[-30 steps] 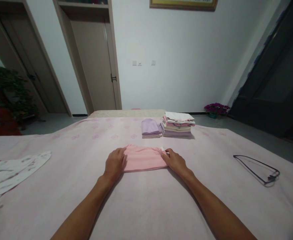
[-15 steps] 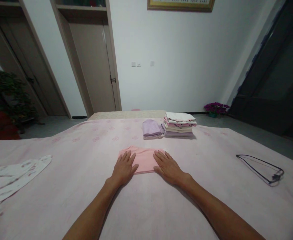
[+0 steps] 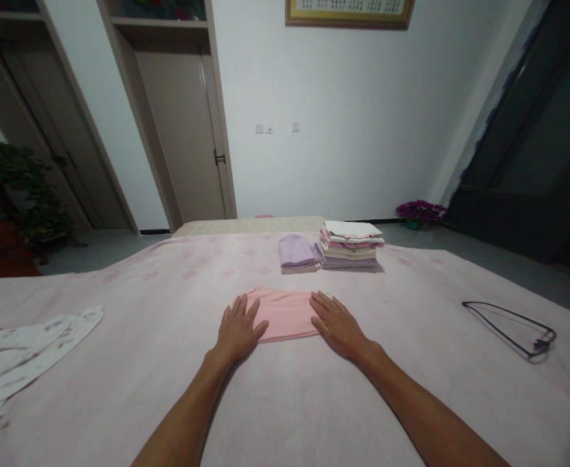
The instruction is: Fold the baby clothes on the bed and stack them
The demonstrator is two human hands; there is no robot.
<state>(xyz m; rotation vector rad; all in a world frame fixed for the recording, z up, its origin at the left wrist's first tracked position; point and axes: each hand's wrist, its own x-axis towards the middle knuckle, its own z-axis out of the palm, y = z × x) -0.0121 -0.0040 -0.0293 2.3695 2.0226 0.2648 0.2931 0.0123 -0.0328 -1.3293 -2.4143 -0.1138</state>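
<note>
Left grip and right grip are being held flat, thumbs splayed, on opposite ends of folded pink cloth; clothes stack is being carried by pink sheet beyond right grip.

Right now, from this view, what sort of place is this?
Probably a room in a home: a closed door, a framed picture on the wall, and a stack of folded fabrics.
</note>
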